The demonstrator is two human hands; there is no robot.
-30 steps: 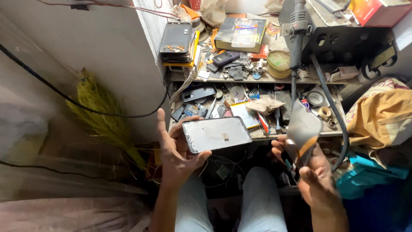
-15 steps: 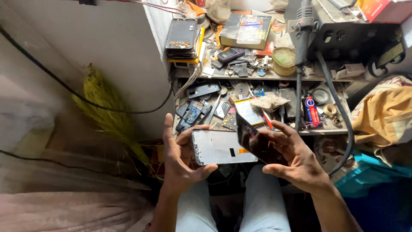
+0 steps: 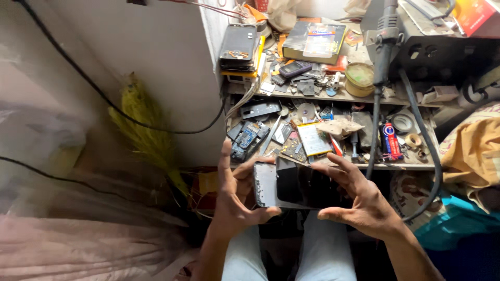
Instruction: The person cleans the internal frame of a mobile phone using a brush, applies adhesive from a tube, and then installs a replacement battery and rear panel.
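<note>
Dark glossy glass panel (image 3: 307, 187) now covers most of the pale rectangular phone body (image 3: 264, 184), gripped by left hand (image 3: 237, 200); right hand (image 3: 362, 200) pinches the panel.

- My upper shelf (image 3: 312, 96): stack of dark phones (image 3: 238, 48) at its left end, flat box (image 3: 314, 41) mid-back, round tin (image 3: 359, 79) toward the right.
- My lower shelf (image 3: 364, 165): circuit boards (image 3: 249, 136) at left, white battery (image 3: 314, 139) centre, small red-and-blue can (image 3: 389, 141) at right.
- Yellow broom (image 3: 148, 135) against the wall, left of the shelves.
</note>
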